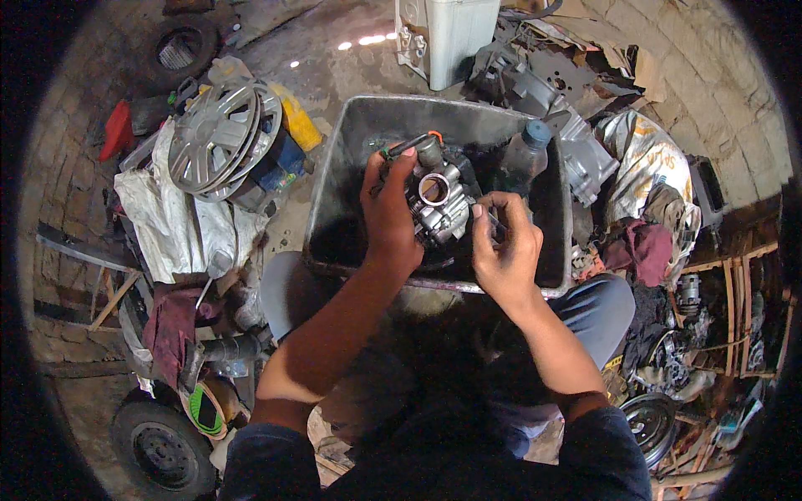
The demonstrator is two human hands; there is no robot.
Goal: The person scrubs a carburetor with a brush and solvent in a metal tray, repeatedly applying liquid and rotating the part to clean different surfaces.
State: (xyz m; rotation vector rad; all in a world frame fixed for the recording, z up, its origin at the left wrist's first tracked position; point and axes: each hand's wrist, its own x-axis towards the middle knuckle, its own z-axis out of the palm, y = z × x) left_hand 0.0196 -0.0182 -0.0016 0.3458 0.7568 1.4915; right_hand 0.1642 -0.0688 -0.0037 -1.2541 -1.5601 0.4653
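A silvery metal carburetor (451,219) with a round open bore is held up over a dark plastic tub (451,107). My left hand (389,213) grips it from the left side, the thumb and fingers around its body. A black hose (408,148) with an orange-red end runs across its top, by my left fingertips. At the carburetor's right side my right hand (508,250) is closed in a pinch, thumb against the fingers. Whatever lies between those fingertips is too small or hidden to make out.
A clear plastic bottle (525,159) with a blue cap stands in the tub's right part. Wheel covers (213,138) and a white sack (159,213) lie left. Metal housings (581,154) and another sack (652,163) sit right. A white container (459,37) stands behind.
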